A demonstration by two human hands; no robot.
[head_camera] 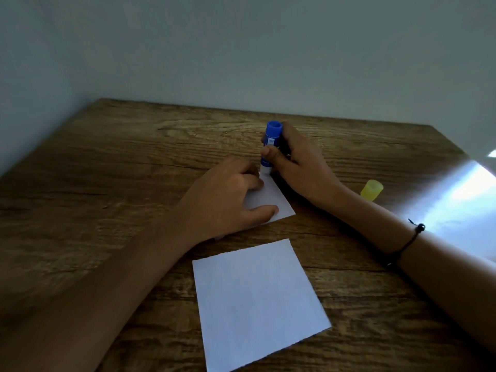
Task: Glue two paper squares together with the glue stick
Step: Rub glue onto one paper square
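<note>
Two white paper squares lie on the wooden table (107, 162). The far square (271, 200) is partly covered by my left hand (228, 200), which presses it flat with its fingers and thumb. My right hand (298, 159) grips a blue glue stick (271, 142) upright, its white tip touching the far corner of that square. The near square (257, 304) lies flat and untouched, close to the table's front.
A yellow glue cap (371, 190) lies on the table to the right of my right wrist. A bright patch of glare covers the table's right edge. A pale wall rises directly behind the table.
</note>
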